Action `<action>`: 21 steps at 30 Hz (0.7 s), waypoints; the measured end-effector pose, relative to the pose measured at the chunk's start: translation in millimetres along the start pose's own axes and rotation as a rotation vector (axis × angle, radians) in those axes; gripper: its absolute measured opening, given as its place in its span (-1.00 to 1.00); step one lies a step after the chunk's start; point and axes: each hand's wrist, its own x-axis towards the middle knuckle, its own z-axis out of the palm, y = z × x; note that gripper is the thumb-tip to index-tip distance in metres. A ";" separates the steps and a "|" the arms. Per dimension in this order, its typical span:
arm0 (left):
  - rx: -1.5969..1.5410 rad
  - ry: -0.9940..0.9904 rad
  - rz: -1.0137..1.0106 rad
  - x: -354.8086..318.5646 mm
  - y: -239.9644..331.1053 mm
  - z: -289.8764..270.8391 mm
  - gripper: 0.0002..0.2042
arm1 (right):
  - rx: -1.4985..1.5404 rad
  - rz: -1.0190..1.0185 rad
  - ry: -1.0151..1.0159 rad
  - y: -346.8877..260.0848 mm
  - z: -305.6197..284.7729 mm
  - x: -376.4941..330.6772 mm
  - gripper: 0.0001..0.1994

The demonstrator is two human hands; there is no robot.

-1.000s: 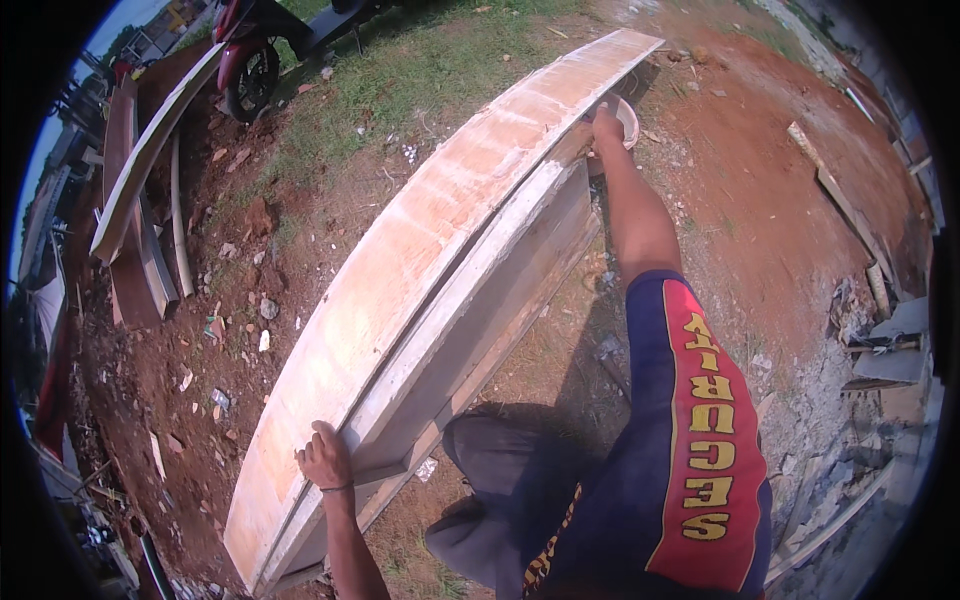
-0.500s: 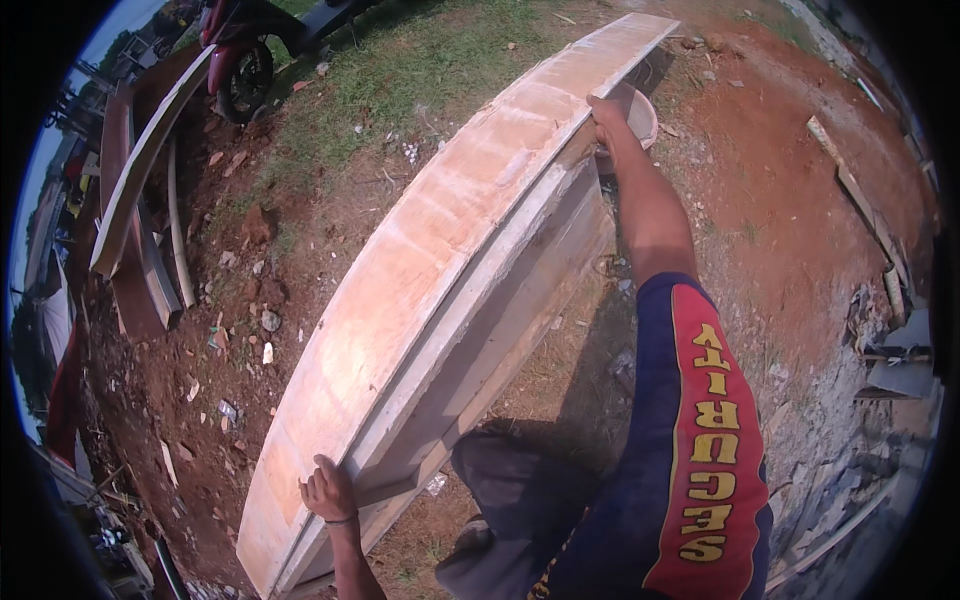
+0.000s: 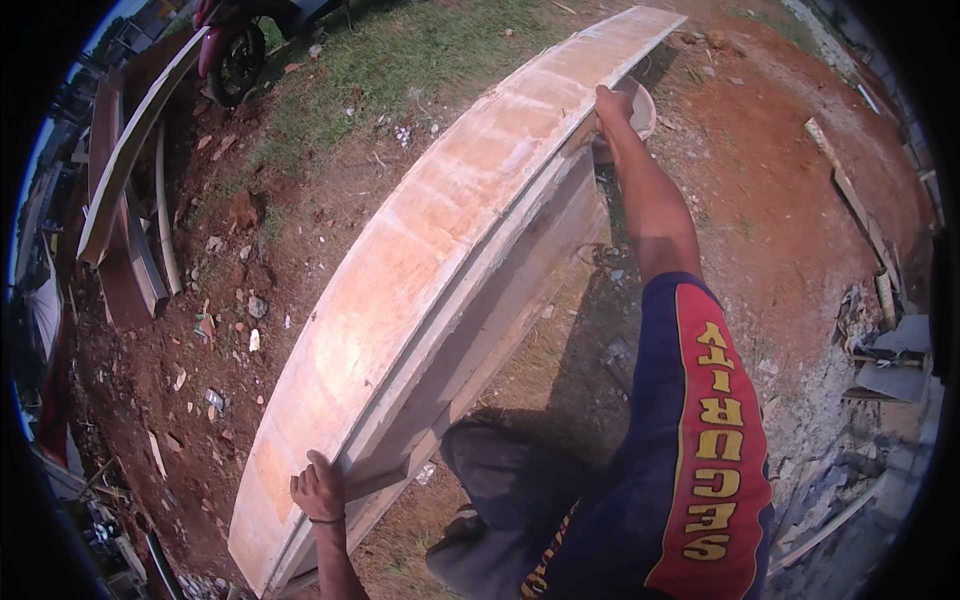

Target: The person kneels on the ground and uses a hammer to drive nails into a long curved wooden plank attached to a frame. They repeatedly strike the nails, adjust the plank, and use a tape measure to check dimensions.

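Note:
A long, light-brown plywood panel (image 3: 400,270) stretches from the lower left to the upper right in front of me, its face smeared whitish. Along its near side runs a wooden frame of boards (image 3: 480,320), whose join to the panel I cannot fully make out. My left hand (image 3: 320,487) grips the panel's near edge toward the lower-left end, fingers bent over the top. Farther up the same edge, my right hand (image 3: 613,106) is closed on it near the far end. The undersides of both grips are hidden.
A pale bucket (image 3: 642,110) stands behind my right hand. Long boards (image 3: 140,150) lean at the upper left, near a motorbike (image 3: 232,60). Rubble and scraps lie on the reddish soil (image 3: 215,330). Wood pieces (image 3: 850,195) lie at the right.
The view has shifted slightly, so the left-hand background sits a little farther left and up. Both hands keep their hold on the panel, whose far end appears slightly higher and farther right.

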 end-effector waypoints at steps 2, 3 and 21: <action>-0.041 -0.013 0.009 -0.3 -1.7 -1.3 -0.60 | -0.094 -0.032 -0.015 -3.5 -7.2 -5.9 -0.55; -0.064 -0.045 0.023 -0.5 -2.4 -1.9 -0.58 | -0.138 -0.055 -0.001 -3.5 -9.5 -6.9 -0.53; 0.026 -0.188 -0.639 -14.8 90.1 0.4 -0.25 | 0.122 0.026 -0.211 54.0 -10.1 40.4 -0.49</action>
